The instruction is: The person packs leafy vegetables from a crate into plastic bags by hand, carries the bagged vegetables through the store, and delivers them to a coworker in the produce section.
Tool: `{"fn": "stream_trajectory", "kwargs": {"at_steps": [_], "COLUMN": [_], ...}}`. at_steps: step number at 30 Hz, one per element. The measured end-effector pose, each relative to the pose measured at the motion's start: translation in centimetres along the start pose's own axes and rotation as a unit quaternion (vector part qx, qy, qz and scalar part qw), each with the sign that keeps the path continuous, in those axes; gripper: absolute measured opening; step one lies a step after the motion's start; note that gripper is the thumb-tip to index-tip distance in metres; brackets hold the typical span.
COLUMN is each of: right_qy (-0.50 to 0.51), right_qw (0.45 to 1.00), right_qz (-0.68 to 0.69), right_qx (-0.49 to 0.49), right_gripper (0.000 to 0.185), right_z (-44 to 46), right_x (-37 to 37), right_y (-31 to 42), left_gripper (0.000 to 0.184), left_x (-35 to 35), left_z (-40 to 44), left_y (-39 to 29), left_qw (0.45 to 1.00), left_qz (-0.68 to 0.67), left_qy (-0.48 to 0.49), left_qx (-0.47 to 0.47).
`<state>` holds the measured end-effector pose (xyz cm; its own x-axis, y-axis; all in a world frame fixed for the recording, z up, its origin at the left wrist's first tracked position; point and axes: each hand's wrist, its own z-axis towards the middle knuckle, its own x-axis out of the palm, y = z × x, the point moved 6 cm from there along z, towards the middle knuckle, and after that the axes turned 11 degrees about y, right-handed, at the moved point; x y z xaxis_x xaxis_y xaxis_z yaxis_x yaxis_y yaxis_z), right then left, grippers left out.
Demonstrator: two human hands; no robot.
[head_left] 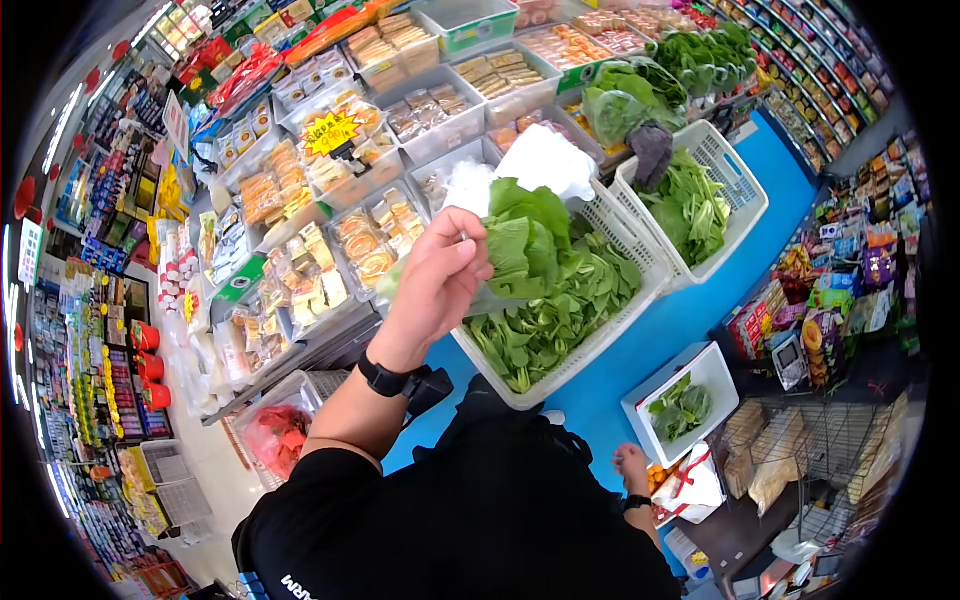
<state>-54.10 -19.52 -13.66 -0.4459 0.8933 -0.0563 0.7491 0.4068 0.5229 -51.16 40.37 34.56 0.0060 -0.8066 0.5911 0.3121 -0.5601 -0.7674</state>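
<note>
My left hand (452,268) is raised in front of me with its fingers closed on a clear plastic bag of leafy greens (528,240). The broad green leaves hang to the right of my fingers. Below them stands a white crate (540,392) filled with loose leafy greens (560,315). My right hand (630,466) is low at my side, its fingers curled, with nothing visible in them. Close by it are a white foam box (722,372) holding bagged greens (682,408) and some orange fruit (658,477).
A second white crate (752,215) of greens adjoins the first. Trays of packaged tofu-like food (290,265) fill the display on the left. White plastic bags (545,163) lie behind the greens. Snack packs (825,300) and a wire cart (835,440) stand at right.
</note>
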Motion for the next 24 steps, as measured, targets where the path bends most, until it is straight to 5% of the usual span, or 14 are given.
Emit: {"fn": "stream_trajectory", "kwargs": {"at_steps": [7,16,24], "right_qy": [-0.019,0.031,0.043], "right_qw": [0.996,0.996,0.984], "right_qz": [-0.001,-0.084,-0.161], "right_qx": [0.085,0.017,-0.055], "right_gripper": [0.020,0.019,0.021], "right_z": [-2.7,2.3,3.8], "right_x": [7.3,13.3,18.2], "right_y": [-0.2,10.7,17.3], "left_gripper": [0.021,0.021,0.021], "left_x": [-12.5,-26.6,-31.1], "left_z": [-3.1,-12.0,-13.7], "left_y": [-6.1,-14.0,-15.4], "left_qw": [0.994,0.948,0.964], "left_qz": [-0.010,-0.056,-0.020], "left_qy": [-0.102,-0.297,-0.245], "left_qx": [0.033,0.098,0.100]}}
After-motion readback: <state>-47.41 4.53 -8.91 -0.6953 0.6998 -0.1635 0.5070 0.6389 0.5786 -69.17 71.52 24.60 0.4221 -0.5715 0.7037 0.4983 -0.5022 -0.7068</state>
